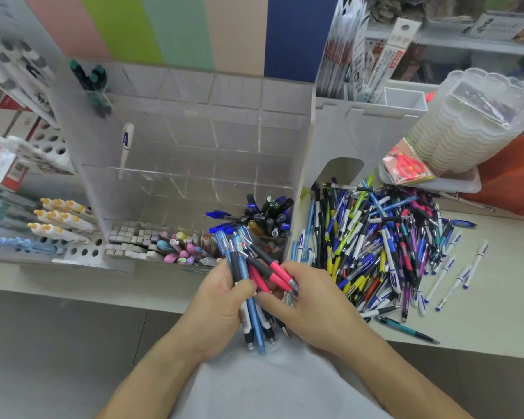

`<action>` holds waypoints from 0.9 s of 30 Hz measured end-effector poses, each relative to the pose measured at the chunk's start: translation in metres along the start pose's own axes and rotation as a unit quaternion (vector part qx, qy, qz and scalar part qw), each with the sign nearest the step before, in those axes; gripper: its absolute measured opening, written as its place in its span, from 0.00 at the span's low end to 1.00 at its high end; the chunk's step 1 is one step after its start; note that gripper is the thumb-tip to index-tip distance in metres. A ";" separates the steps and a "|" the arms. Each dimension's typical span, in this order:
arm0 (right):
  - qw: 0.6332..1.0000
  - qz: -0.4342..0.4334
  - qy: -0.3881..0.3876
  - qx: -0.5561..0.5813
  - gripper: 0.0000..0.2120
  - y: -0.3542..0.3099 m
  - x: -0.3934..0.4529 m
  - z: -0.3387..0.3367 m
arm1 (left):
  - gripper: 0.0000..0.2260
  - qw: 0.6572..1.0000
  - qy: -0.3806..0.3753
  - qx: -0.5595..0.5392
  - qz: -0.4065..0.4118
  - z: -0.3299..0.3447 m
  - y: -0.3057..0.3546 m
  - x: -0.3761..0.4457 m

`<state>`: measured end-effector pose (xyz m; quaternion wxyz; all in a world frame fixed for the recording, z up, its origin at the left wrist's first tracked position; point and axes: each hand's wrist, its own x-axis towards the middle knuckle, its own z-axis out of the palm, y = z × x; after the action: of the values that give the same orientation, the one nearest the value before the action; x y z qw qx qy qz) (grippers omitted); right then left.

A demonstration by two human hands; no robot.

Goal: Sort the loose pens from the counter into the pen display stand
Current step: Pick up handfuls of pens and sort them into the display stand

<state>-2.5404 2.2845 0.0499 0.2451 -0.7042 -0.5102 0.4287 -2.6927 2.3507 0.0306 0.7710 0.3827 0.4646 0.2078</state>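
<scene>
My left hand (221, 303) grips a bundle of pens (251, 300), blue, white and black, upright in front of the counter edge. My right hand (309, 300) pinches pink-and-black pens (277, 272) that fan out of the same bundle. A large pile of loose pens (381, 249) in many colours lies on the counter to the right. The clear acrylic pen display stand (188, 152) stands behind the hands. Its front right compartment holds dark and blue pens (268, 217); a white pen (126, 146) stands in a left cell.
Erasers and pastel pens (164, 241) fill the stand's front row. A rack of orange-capped pens (61, 217) sits at left. At back right stand a white organiser (360, 131), stacked clear containers (472, 119) and packaged red scissors (407, 164). A teal pen (407, 329) lies near the counter edge.
</scene>
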 end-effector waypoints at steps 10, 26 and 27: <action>0.991 0.072 -0.086 0.070 0.12 0.001 0.008 -0.012 | 0.22 0.999 -0.022 0.030 0.004 -0.002 -0.001 0.000; 0.933 0.170 -0.174 0.263 0.07 0.003 0.018 -0.014 | 0.19 0.994 -0.055 -0.095 0.002 0.002 0.002 -0.005; 0.933 0.169 -0.166 0.271 0.07 0.003 0.018 -0.014 | 0.17 0.997 -0.037 -0.075 0.006 0.003 0.002 -0.005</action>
<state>-2.5250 2.3010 0.0485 0.2621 -0.6063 -0.2814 0.6961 -2.6923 2.3476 0.0354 0.8130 0.3341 0.4167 0.2318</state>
